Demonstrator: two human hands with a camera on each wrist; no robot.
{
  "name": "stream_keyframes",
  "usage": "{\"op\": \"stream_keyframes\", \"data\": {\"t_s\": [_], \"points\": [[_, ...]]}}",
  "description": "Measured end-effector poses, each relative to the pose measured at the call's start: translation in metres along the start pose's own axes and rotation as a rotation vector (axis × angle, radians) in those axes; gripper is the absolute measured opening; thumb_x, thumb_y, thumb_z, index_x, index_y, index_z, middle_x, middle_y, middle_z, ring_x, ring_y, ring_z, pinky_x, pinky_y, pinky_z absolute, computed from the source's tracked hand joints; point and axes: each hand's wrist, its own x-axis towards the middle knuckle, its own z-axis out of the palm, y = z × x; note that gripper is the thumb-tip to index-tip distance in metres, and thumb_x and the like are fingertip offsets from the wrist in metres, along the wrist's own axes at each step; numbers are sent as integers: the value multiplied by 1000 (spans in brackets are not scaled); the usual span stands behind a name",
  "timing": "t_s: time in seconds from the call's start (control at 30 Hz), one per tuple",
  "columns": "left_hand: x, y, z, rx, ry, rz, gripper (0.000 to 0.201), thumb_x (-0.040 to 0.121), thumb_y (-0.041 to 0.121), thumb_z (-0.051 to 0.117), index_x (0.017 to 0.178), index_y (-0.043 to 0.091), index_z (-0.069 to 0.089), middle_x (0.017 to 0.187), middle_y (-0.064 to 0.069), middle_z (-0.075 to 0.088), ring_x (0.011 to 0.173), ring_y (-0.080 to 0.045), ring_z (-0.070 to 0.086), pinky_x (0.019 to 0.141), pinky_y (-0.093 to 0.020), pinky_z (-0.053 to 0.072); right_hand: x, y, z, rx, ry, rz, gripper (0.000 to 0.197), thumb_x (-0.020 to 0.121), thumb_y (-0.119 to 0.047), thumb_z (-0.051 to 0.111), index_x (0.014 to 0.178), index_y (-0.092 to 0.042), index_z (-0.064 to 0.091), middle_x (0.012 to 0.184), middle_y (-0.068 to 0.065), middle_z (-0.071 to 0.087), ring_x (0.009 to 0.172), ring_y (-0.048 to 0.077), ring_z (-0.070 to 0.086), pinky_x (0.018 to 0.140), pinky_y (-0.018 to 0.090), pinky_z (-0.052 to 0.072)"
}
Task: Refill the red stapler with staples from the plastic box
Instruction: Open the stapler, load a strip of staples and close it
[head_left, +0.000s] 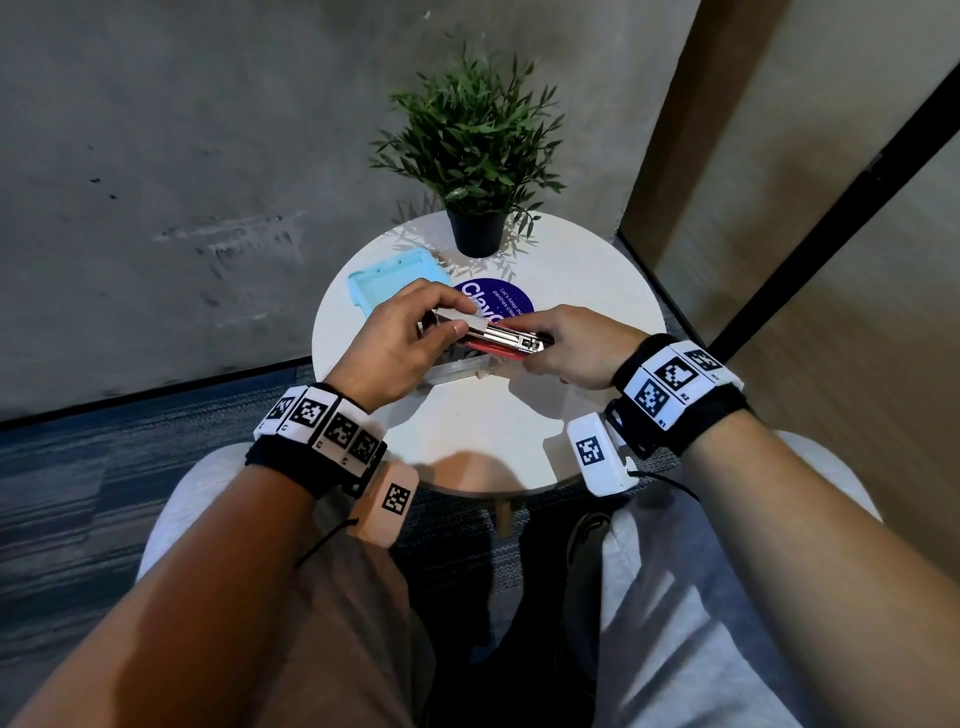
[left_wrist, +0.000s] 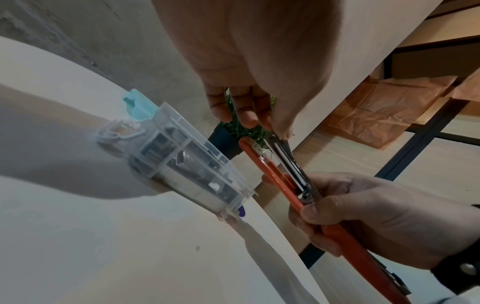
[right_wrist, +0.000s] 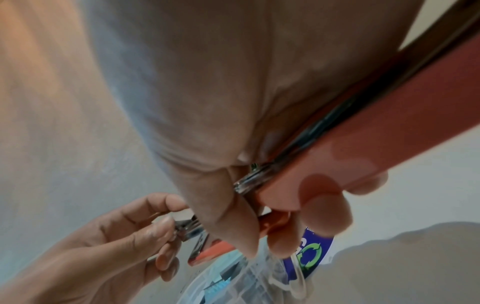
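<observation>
A round white table carries a potted plant at its far edge. Just before the plant lies a purple round sticker.

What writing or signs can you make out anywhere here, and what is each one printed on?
"Clay...": large white letters on the round purple sticker on the table; the rest is hidden by the hands.
"Let's keep ou... pantries clea...": small white lines on the same sticker, cut off.
Green recycling-arrows sign: same sticker, right wrist view.
"R2", "R1": right wristband.
Left wristband letters: too small to read.
</observation>
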Motion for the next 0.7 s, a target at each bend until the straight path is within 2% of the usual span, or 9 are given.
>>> {"op": "stream_keyframes", "data": {"t_s": [0.1, 0.17, 0.23, 0.33, 0.7], "points": [[-1, 1, 0, -35, 6, 5, 17, 95, 20, 62, 111, 22, 67, 102, 11, 59, 85, -16, 61, 76, -23, 46, 0, 0, 0, 9, -1, 12, 53, 90, -13, 59, 138, -35, 57, 100, -1, 67, 71, 2, 54, 59, 22, 36], [-1, 2, -1, -49, 6, 10, 17, 96, 20, 61, 111, 22, 67, 104, 9, 59, 86, -14, 61, 77, -21, 47, 0, 0, -1, 11, 0, 19, 53, 90, -14, 58, 138, -37, 56, 101, -1, 67, 71, 3, 54, 59, 22, 36], [-1, 2, 0, -19, 1, 24, 17, 95, 19, 62, 111, 23, 66, 103, 7, 60, 81, -5, 57, 74, -15, 42, -1, 0, -1, 7, -3, 15, 52, 90, -13, 58, 137, -36, 57, 102, 0, 68, 71, 3, 54, 59, 22, 36], [-1, 1, 1, 18, 0, 32, 18, 95, 18, 62, 111, 23, 66, 99, 13, 57, 75, 3, 53, 70, -10, 38, -2, -1, -1, 9, -4, 16, 51, 90, -12, 59, 136, -32, 59, 101, 2, 68, 69, 3, 53, 58, 20, 36], [0, -1, 0, 52, 8, 62, 17, 93, 18, 65, 108, 25, 68, 94, 18, 56, 80, 7, 52, 72, -8, 36, -1, -1, -1, -1, -6, 13, 50, 89, -12, 59, 135, -32, 60, 99, 2, 68, 70, 3, 54, 59, 22, 37]]}}
